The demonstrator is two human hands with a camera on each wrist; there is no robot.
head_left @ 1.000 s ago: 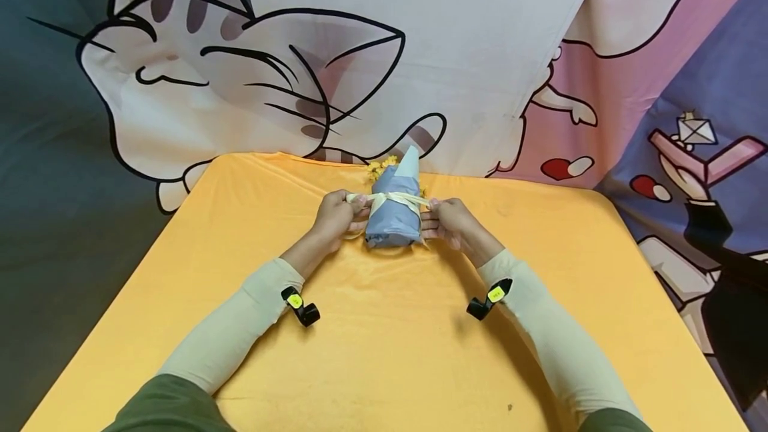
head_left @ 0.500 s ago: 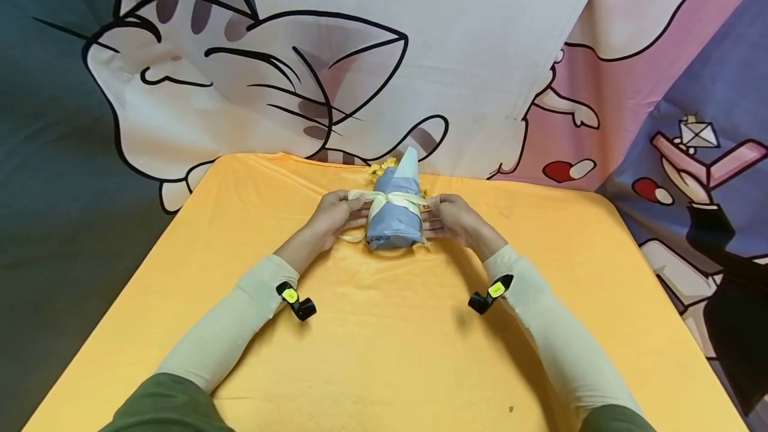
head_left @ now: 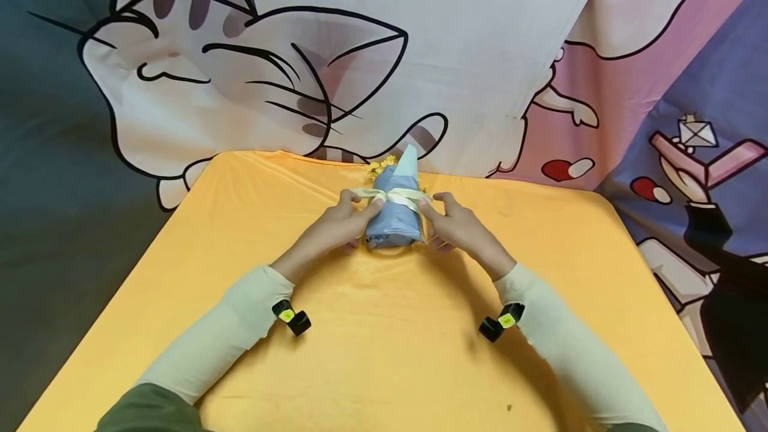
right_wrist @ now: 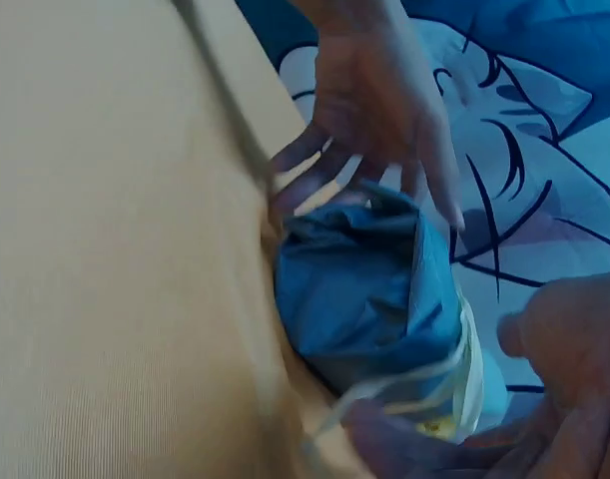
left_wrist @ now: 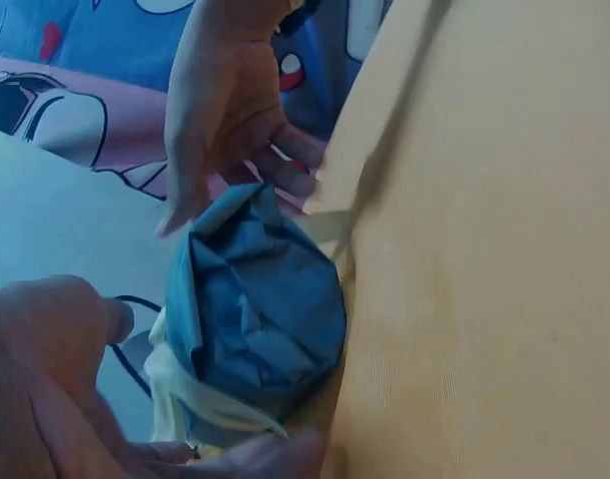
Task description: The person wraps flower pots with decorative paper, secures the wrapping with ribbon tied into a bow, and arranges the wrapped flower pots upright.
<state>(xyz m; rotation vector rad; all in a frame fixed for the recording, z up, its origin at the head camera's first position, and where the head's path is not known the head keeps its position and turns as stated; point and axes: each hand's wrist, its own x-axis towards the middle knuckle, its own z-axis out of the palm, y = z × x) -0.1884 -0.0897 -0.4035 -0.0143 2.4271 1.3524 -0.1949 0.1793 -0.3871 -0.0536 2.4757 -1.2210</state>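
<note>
A bouquet wrapped in blue paper (head_left: 393,223) lies on the yellow tablecloth, its folded base towards me. A pale yellow ribbon (head_left: 405,195) circles it with a bow in front. Yellow flowers (head_left: 379,167) peek out at its far end. My left hand (head_left: 337,224) is at the bouquet's left side, thumb tip by the bow, fingers spread and relaxed. On the opposite side, my right hand (head_left: 461,224) has its thumb near the ribbon's right loop and its fingers apart. The right wrist view shows the crumpled paper base (right_wrist: 359,284) between both hands; whether the thumbs touch the ribbon is unclear.
The yellow tablecloth (head_left: 384,345) covers the whole table. Behind it hangs a cloth backdrop (head_left: 480,52) printed with a cartoon cat and figures, close to the table's far edge. Each sleeve carries a small black wrist camera, such as the left one (head_left: 291,317).
Both hands have let go of the ribbon's loops, which they pinched earlier. Their thumbs have shifted inward towards the bouquet and their fingers have spread. The bouquet stays in place.
</note>
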